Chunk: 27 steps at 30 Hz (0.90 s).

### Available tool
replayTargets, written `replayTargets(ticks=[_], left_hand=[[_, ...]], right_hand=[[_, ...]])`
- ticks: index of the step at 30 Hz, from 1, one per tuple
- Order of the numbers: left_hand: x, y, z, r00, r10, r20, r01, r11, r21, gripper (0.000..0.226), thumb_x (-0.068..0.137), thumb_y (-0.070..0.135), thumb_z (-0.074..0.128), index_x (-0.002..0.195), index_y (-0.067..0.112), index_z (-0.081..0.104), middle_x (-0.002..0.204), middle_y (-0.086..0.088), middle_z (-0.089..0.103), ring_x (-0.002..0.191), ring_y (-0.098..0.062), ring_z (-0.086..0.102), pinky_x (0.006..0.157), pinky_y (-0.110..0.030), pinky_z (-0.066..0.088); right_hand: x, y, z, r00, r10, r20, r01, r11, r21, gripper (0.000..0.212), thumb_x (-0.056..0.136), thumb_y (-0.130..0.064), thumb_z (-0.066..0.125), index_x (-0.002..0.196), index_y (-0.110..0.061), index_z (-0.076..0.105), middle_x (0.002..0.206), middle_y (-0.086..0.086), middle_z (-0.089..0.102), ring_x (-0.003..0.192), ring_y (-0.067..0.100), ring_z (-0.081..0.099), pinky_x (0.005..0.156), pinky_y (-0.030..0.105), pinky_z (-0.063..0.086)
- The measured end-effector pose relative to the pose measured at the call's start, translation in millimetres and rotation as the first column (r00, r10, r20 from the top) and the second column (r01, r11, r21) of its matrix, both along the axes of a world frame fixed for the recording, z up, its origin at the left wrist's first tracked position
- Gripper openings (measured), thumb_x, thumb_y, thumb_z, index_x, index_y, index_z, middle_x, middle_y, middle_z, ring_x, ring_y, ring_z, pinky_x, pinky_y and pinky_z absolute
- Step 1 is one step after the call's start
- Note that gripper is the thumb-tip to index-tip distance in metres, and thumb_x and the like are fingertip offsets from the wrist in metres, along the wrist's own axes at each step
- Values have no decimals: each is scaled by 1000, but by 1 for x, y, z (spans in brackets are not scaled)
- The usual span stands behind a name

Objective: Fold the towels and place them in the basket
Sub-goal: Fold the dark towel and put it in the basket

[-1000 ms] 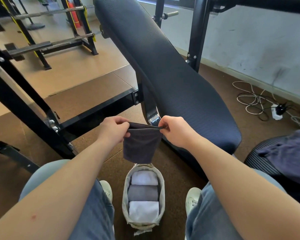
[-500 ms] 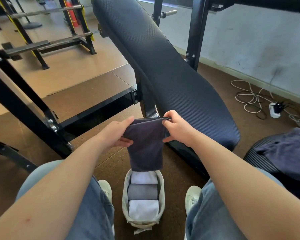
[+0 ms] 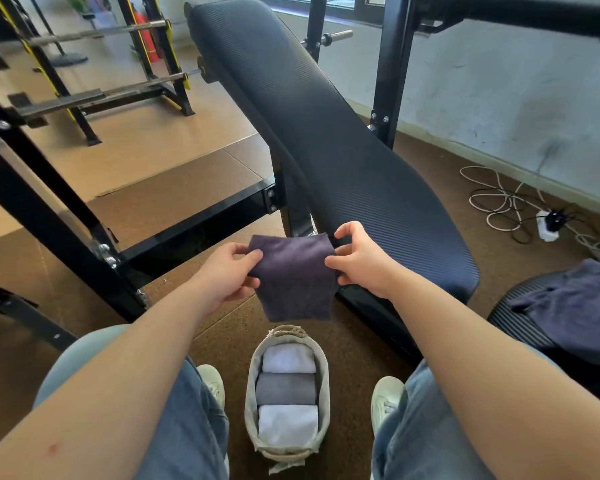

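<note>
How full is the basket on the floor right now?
Nearly full: the basket holds a far white towel, a grey towel and a near white towel, filling it end to end.

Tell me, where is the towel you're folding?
In the head view, the dark towel is mid-frame, pinched between the left hand and right hand, in the air above the basket.

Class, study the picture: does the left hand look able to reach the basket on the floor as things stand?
Probably yes. The left hand pinches the dark towel over the basket, which stands open-topped on the floor. Nothing shows between them, though the hand is occupied with the towel.
</note>
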<state>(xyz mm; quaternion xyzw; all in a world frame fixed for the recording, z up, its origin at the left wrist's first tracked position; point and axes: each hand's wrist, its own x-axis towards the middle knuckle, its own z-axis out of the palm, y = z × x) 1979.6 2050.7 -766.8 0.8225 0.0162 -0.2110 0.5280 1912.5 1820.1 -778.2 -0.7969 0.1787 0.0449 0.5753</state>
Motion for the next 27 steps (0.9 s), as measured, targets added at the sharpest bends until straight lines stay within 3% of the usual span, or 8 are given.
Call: replayTargets(ticks=[3, 7, 9, 13, 18, 21, 24, 27], left_hand=[[2, 0, 2, 996, 91, -18, -92, 991, -98, 25, 102, 29, 60, 125, 25, 50, 104, -8, 65, 74, -16, 63, 49, -20, 45], [2, 2, 4, 999, -31, 34, 34, 995, -95, 16, 103, 23, 58, 116, 26, 67, 98, -7, 63, 77, -16, 56, 52, -21, 44], [0, 2, 4, 981, -147, 127, 148, 989, 2, 27, 100, 26, 64, 126, 31, 66, 110, 1, 63, 85, -13, 57, 59, -20, 47], [-5, 0, -3, 887, -336, 318, 228, 915, 332, 66, 89, 20, 78, 148, 29, 51, 141, 2, 57, 127, -22, 55, 98, -36, 50], [-2, 1, -13, 785, -410, 465, 178, 868, 464, 38, 96, 20, 69, 133, 26, 65, 121, 1, 69, 107, -17, 62, 86, -27, 51], [2, 0, -16, 808, -406, 427, 161, 849, 503, 20, 99, 30, 63, 119, 28, 69, 102, 8, 65, 94, -13, 62, 76, -26, 49], [6, -4, -15, 877, -303, 373, 129, 897, 424, 16, 98, 38, 62, 110, 28, 65, 94, 7, 62, 87, -12, 60, 68, -26, 48], [7, -9, -10, 950, -157, 268, 106, 975, 194, 29, 101, 36, 59, 127, 24, 61, 109, 5, 64, 101, -16, 60, 83, -30, 52]], right_hand=[[0, 1, -1, 997, -34, 76, 40, 996, -83, 16, 100, -12, 60, 101, -27, 58, 93, 3, 69, 69, 22, 61, 65, 38, 59], [0, 2, 2, 989, -86, 119, 101, 986, -132, 27, 103, -11, 55, 113, -29, 74, 114, 1, 69, 72, 20, 69, 70, 35, 63], [-2, 0, 3, 994, -26, 106, 44, 984, -174, 33, 98, -11, 63, 126, -27, 71, 123, 0, 67, 90, 17, 68, 74, 28, 60], [-4, 2, 2, 994, 96, 45, -74, 932, -356, 58, 82, -13, 78, 135, -30, 64, 129, -3, 62, 115, 18, 60, 89, 28, 56], [-4, 4, 1, 995, 68, 75, -29, 900, -434, 36, 93, -14, 71, 126, -28, 69, 116, -5, 66, 106, 15, 62, 72, 16, 48], [-4, 3, 3, 996, 83, 33, -58, 879, -474, 26, 96, -18, 67, 121, -27, 71, 110, -5, 67, 99, 14, 63, 65, 16, 46], [-4, 0, 7, 999, 50, -12, -50, 904, -424, 22, 96, -22, 66, 118, -24, 66, 105, -3, 66, 92, 13, 62, 62, 18, 43], [-4, -3, 11, 999, 28, -29, -34, 965, -259, 19, 98, -26, 63, 117, -21, 61, 106, -1, 66, 96, 14, 63, 74, 26, 53]])
